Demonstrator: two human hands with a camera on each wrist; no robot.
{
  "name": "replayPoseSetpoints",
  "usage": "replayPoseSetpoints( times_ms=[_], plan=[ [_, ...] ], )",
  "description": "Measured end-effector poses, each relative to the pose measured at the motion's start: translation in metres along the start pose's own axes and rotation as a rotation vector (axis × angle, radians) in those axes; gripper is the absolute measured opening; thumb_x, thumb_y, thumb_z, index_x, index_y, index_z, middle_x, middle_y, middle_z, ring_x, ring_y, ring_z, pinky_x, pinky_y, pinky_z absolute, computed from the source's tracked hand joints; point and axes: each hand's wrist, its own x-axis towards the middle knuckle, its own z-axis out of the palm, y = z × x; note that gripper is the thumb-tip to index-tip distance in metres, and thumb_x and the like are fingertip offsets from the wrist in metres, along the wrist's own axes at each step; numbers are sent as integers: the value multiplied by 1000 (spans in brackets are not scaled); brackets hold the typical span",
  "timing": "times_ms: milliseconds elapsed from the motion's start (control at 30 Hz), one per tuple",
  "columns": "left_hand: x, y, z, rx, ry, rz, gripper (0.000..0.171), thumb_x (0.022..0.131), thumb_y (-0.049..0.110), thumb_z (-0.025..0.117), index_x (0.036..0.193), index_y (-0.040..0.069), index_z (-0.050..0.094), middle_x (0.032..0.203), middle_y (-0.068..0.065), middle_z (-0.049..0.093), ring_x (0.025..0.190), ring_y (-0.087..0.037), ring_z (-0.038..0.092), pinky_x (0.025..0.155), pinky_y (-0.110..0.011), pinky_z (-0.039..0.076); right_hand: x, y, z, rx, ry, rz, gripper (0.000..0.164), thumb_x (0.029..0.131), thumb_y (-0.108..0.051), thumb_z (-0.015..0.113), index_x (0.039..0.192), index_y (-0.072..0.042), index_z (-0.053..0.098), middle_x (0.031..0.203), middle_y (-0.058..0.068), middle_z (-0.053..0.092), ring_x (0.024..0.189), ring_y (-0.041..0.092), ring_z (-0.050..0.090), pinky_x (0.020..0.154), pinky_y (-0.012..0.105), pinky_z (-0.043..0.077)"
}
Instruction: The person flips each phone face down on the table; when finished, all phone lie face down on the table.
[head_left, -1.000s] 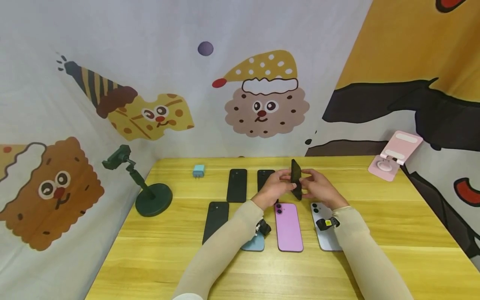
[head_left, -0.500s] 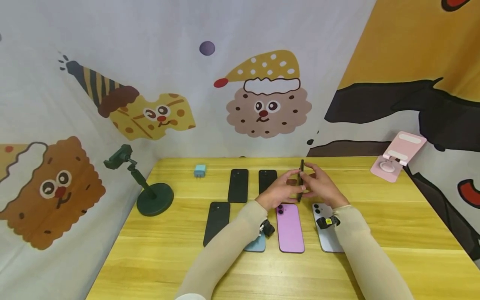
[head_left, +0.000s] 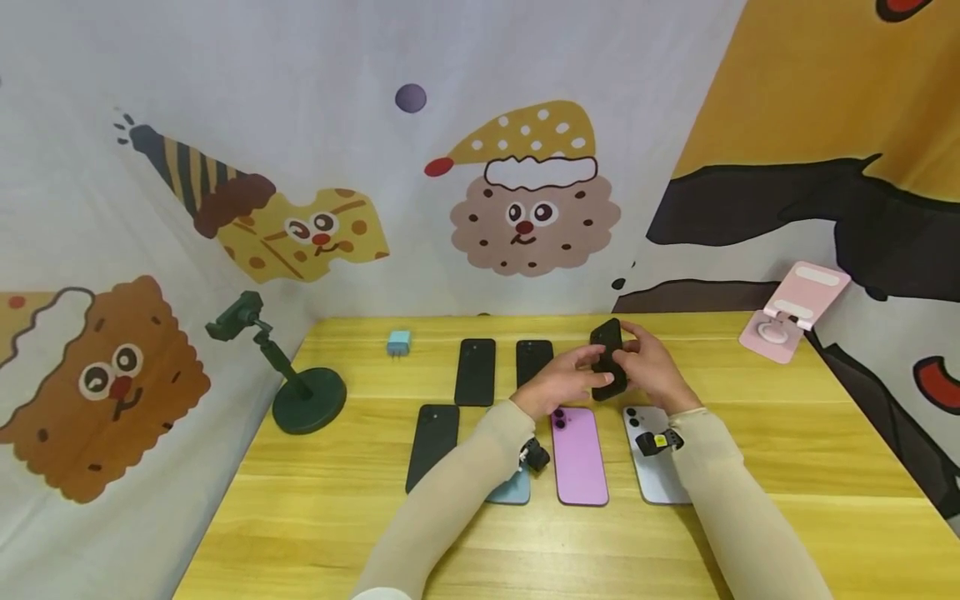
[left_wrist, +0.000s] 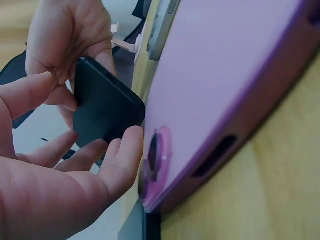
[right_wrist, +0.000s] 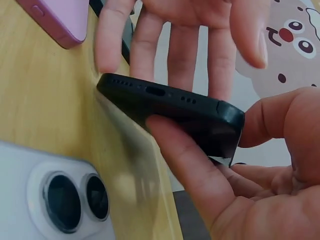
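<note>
A black smartphone [head_left: 606, 332] stands tilted up near the back of the table. My right hand [head_left: 654, 368] grips it by its right side; in the right wrist view, the thumb lies across one face, with fingers behind. Its port edge [right_wrist: 156, 91] faces that camera. My left hand [head_left: 558, 383] reaches to the phone's other side, fingers extended and fingertips right at its edge, thumb standing apart. Below the hands lie a pink phone [head_left: 581, 458] and a white phone [head_left: 652, 475]. A light blue phone [head_left: 512, 490] is partly hidden under the left forearm.
Two dark phones, one [head_left: 476, 372] left and another [head_left: 534, 358] nearer the hands, form a back row. A further dark phone [head_left: 433, 442] lies front left. Around them are a blue charger plug [head_left: 399, 342], a green phone stand [head_left: 307, 400] and a pink folding stand [head_left: 802, 292].
The held phone has shifted slightly right and turned from nearly edge-on to showing its broad face. The left hand's fingers have loosened from it; the right hand keeps hold.
</note>
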Motion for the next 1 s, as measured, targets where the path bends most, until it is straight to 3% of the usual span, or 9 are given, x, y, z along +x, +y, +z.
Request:
replayPoseSetpoints(
  times_ms=[167, 367, 567, 700, 1000],
  plan=[
    [-3, 4, -5, 5, 54, 41, 63, 100, 24, 76, 157, 17, 52, 163, -9, 49, 146, -26, 52, 110, -46, 55, -1, 0, -1, 23, 35, -16, 72, 107, -9, 50, 171, -12, 16, 152, 37, 47, 123, 55, 63, 83, 52, 65],
    [-2, 4, -11, -161, 112, 22, 67, 103, 11, 69, 163, 13, 42, 162, -16, 46, 137, -32, 60, 111, -52, 53, -4, -7, 0, 67, 34, -29, 73, 106, -8, 50, 171, -14, 17, 153, 36, 47, 122, 53, 63, 87, 55, 64],
    [2, 3, -16, -253, 114, -20, 67, 103, 6, 66, 164, 15, 41, 144, -13, 58, 124, -31, 68, 102, -53, 59, -8, -15, 1, 103, 16, -38, 73, 105, -6, 51, 171, -15, 20, 152, 34, 48, 120, 51, 65, 84, 53, 65],
    [4, 2, -16, -268, 122, -17, 63, 102, 4, 65, 161, 17, 46, 133, -9, 60, 116, -26, 69, 96, -51, 62, -9, -13, -3, 97, 0, -42, 73, 105, -6, 52, 171, -14, 21, 150, 35, 49, 116, 48, 67, 81, 49, 66],
    [0, -1, -16, -247, 137, -25, 62, 102, 1, 65, 159, 18, 49, 130, -8, 58, 110, -24, 70, 94, -48, 63, -5, 4, -10, -12, -31, 2, 75, 105, -12, 64, 170, -16, 28, 138, 32, 54, 93, 28, 74, 74, 39, 67]
  ],
)
